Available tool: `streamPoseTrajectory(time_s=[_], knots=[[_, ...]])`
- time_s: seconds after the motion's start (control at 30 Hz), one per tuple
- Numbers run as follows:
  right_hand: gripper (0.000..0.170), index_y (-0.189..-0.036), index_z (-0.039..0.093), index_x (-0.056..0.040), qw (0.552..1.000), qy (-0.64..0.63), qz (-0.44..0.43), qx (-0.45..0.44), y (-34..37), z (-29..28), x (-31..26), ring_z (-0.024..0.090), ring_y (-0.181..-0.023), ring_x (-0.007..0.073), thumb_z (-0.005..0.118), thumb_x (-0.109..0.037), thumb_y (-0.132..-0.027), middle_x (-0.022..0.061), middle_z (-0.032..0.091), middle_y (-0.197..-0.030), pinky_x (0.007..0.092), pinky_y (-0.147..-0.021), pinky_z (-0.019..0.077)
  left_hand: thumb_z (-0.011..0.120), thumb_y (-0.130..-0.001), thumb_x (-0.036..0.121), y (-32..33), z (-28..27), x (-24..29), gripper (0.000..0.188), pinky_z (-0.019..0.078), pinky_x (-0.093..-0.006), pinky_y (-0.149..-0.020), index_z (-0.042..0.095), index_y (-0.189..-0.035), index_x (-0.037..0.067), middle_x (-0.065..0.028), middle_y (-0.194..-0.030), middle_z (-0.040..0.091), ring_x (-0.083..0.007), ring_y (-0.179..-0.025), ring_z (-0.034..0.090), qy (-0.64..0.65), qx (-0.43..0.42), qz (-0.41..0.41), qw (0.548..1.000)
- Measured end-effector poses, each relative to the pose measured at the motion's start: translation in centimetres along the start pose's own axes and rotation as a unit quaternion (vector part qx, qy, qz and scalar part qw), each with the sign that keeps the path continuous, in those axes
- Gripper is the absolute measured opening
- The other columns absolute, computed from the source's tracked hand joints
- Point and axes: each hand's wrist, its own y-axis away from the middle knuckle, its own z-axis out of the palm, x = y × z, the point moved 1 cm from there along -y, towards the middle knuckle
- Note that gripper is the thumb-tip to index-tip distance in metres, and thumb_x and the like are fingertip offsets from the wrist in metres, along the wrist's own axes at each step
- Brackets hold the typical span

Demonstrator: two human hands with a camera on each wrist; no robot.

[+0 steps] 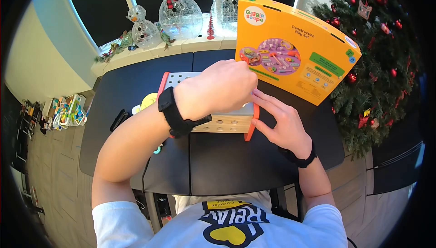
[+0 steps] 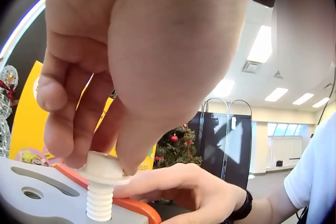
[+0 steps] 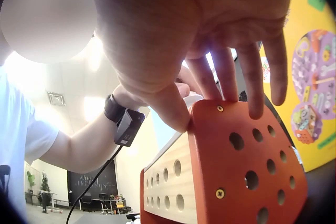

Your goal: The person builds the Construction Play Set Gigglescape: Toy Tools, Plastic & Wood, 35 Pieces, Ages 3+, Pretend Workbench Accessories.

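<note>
A toy workbench with a grey top, pale wooden sides (image 3: 167, 186) and red end panels (image 3: 247, 166) stands on the black table (image 1: 218, 170). My left hand (image 1: 218, 86) reaches across its top to the right end. In the left wrist view, its thumb and fingers pinch the head of a white plastic screw (image 2: 100, 195). The screw stands upright at the grey top (image 2: 31, 203), its threads showing. My right hand (image 1: 286, 127) rests on the right end panel, thumb at the near edge and fairly straight fingers along the upper edge.
A yellow-orange toy box (image 1: 295, 48) stands behind the workbench. Left of it lie a yellow piece (image 1: 148, 100), a black object (image 1: 119, 120) and a small teal piece (image 1: 157, 150). A decorated Christmas tree (image 1: 374, 66) is at the right; snowman figures (image 1: 179, 14) line the window sill.
</note>
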Motion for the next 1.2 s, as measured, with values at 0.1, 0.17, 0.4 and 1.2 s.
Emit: streamPoseTrajectory(time_s=[0.1,0.17,0.4,1.2], knots=[[0.049,-0.134,0.068,-0.0080,1.000,-0.004,-0.002,0.001,0.1,0.0,0.1,0.071,-0.113,0.0359,0.078,-0.025,-0.090,0.0128,0.066,-0.142,0.0427,-0.093,0.0601,0.077,-0.083,0.007,0.1,1.1,-1.6,0.020,0.0566,-0.0454,-0.083,0.080,-0.102,0.003,-0.0159,-0.099,0.074,-0.0384,-0.095,0.071,0.052,0.037,0.099,0.993],[0.049,-0.135,0.068,-0.0080,1.000,-0.004,0.000,-0.001,0.1,0.0,0.0,0.071,-0.113,0.0361,0.078,-0.025,-0.090,0.0127,0.066,-0.142,0.0427,-0.093,0.0602,0.078,-0.081,0.006,0.2,1.4,-2.1,0.021,0.0564,-0.0453,-0.084,0.080,-0.102,0.004,-0.0151,-0.099,0.075,-0.0386,-0.097,0.070,0.048,0.051,0.143,0.987],[0.051,-0.137,0.067,-0.0095,1.000,-0.003,0.000,-0.002,0.1,0.1,0.0,0.071,-0.114,0.0365,0.078,-0.026,-0.090,0.0127,0.066,-0.143,0.0430,-0.093,0.0602,0.073,-0.090,0.020,0.2,1.0,-0.8,0.019,0.0580,-0.0455,-0.076,0.076,-0.090,0.001,-0.0188,-0.088,0.073,-0.0370,-0.084,0.072,0.003,0.084,0.044,0.995],[0.051,-0.136,0.067,-0.0087,1.000,-0.004,0.000,0.006,0.1,0.2,0.0,0.071,-0.114,0.0359,0.079,-0.025,-0.090,0.0119,0.066,-0.143,0.0425,-0.093,0.0603,0.074,-0.087,0.015,0.3,2.4,-1.4,0.017,0.0572,-0.0456,-0.079,0.073,-0.090,-0.002,-0.0201,-0.085,0.071,-0.0407,-0.089,0.070,0.104,0.146,0.064,0.982]])
